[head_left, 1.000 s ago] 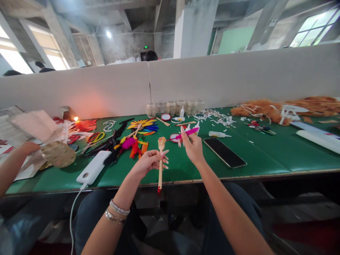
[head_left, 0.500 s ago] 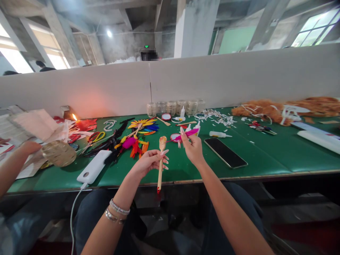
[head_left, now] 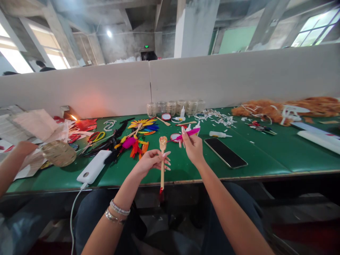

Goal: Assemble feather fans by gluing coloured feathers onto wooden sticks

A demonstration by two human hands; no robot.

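Observation:
My left hand pinches the handle of a small wooden spoon and keeps it upright over the table's front edge. The spoon's bowl is at the top, with a shiny, glue-like coating; something red hangs at the handle's lower end. To its right, my right hand is closed on a magenta feather between thumb and fingers. The feather's thin quill points left, its tip close to the spoon's bowl; whether they touch I cannot tell. Behind the right hand lie white glue bottles and a red-rimmed lid.
Colourful feathers, scissors and a white power bank lie to the left, near a burning flame. A phone is at the right. Glass jars line the partition. Another person's hand is at far left.
The spoon has turned slightly, its lower end swinging right and its bowl facing me more. My right hand with the feather has barely moved.

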